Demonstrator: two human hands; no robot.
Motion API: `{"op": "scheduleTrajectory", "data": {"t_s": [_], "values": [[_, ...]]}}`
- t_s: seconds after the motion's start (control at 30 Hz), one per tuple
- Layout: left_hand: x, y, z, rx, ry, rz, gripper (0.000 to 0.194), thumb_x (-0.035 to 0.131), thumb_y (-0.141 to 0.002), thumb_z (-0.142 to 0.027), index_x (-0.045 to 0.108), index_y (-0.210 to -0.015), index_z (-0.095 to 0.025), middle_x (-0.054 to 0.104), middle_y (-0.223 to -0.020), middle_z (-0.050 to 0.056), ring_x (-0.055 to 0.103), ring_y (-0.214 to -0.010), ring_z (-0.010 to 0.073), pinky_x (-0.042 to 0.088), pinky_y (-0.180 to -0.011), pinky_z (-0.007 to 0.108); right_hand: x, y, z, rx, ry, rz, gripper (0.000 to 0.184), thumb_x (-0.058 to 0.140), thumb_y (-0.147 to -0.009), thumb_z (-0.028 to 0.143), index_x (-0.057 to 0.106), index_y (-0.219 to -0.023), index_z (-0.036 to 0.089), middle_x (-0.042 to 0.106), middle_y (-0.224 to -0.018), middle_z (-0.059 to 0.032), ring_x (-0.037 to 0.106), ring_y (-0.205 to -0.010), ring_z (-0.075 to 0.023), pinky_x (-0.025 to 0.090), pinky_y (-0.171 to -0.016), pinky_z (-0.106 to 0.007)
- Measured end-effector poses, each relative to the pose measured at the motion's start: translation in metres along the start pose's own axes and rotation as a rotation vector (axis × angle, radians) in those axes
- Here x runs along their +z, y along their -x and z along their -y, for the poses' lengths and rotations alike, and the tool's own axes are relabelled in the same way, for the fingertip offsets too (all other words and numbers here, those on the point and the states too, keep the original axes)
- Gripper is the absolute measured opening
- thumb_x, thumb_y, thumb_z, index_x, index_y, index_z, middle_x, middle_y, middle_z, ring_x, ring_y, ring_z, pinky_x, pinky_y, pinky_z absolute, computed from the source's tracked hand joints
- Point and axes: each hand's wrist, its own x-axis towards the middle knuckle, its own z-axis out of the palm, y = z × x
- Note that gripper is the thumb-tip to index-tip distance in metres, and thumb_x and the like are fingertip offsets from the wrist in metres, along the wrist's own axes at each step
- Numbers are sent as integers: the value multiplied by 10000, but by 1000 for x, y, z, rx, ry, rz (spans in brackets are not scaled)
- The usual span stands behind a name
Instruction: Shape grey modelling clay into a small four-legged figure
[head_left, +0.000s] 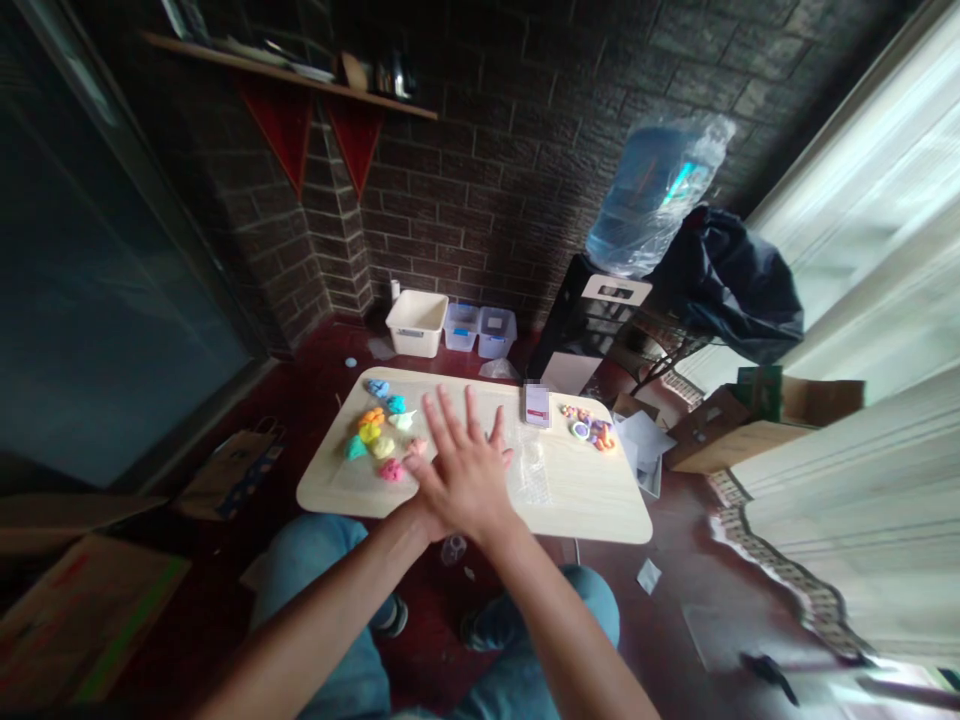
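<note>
My right hand (465, 465) hovers over the low wooden table (592, 500), back up, fingers stretched out and apart. My left hand (420, 505) lies pressed under it, palm to palm, and only its wrist and edge show. Whether anything is between the palms is hidden. Just left of the hands lie several small lumps of coloured clay (379, 430): blue, orange, yellow, green, pink. A crumpled clear plastic wrapper (534, 470) lies just right of the hands. Farther right are a small card or box (537, 405) and a cluster of small coloured clay figures (591, 431).
On the floor behind the table stand a white bin (416, 322) and two clear boxes (480, 330). A water bottle (652, 195) sits on a black stand next to a dark bag (731, 285). An open cardboard box (750, 425) is at right, a paper bag (232, 470) at left. My knees are under the table's near edge.
</note>
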Motion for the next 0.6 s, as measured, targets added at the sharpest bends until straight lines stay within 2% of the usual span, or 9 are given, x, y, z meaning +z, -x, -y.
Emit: {"op": "scheduleTrajectory", "data": {"t_s": [0.07,0.1,0.2,0.27,0.33,0.37,0.5,0.53,0.6], "values": [[2,-1,3,-29,-7,-5,490,384,-965,-462,434,-1438,-348,377,-1559,-16,145,-1501,255,165,-1192,499,1,0,-3,118,-18,-14,655,311,-999,463,53,-1560,247,174,-1629,-47,51,-1508,-341,9,-1159,-666],[3,-1,3,-3,-7,-9,510,383,-962,-471,422,-1449,-327,386,-1554,1,143,-1501,254,160,-1194,496,1,1,-3,100,-46,12,643,298,-1002,460,63,-1560,245,175,-1628,-43,54,-1509,-332,17,-1169,-646],[7,-3,3,123,-7,-34,478,335,-975,-449,396,-1447,-404,386,-1550,-72,110,-1506,179,174,-1200,412,0,-1,2,-113,-72,67,682,388,-949,571,155,-1544,333,130,-1634,37,12,-1512,-323,0,-1185,-615],[8,-1,5,114,-21,-36,473,329,-984,-395,375,-1454,-414,361,-1564,-71,120,-1505,174,188,-1192,417,-2,-6,6,-36,-38,45,609,380,-962,542,203,-1523,386,159,-1627,57,40,-1513,-309,-5,-1173,-641],[8,1,6,73,-34,-30,495,352,-982,-347,358,-1477,-356,350,-1574,-4,165,-1498,212,198,-1183,466,-4,-10,7,133,-34,48,568,310,-999,461,214,-1534,297,189,-1623,-2,83,-1510,-305,54,-1167,-653],[9,3,7,78,-34,-29,503,358,-981,-334,346,-1483,-351,346,-1575,5,179,-1494,219,199,-1182,476,-5,-11,7,156,-50,81,549,280,-1011,423,221,-1535,270,197,-1621,-19,95,-1509,-304,79,-1163,-658],[18,9,10,320,15,-32,500,331,-983,-338,300,-1448,-521,317,-1571,-153,148,-1496,136,220,-1190,379,-7,-8,15,-78,-75,80,599,362,-986,467,203,-1538,300,207,-1619,24,57,-1514,-281,60,-1205,-566],[21,10,10,351,24,-20,493,325,-985,-350,299,-1441,-536,312,-1569,-171,143,-1496,123,222,-1189,358,-7,-9,15,-86,-67,53,664,408,-957,526,177,-1542,312,187,-1624,17,61,-1513,-292,53,-1202,-574],[27,11,7,288,20,16,485,331,-985,-363,330,-1462,-453,328,-1578,-98,175,-1494,163,218,-1189,383,-7,-14,11,26,-49,-2,706,408,-946,561,122,-1546,323,148,-1632,-4,72,-1511,-308,47,-1181,-620]]}}
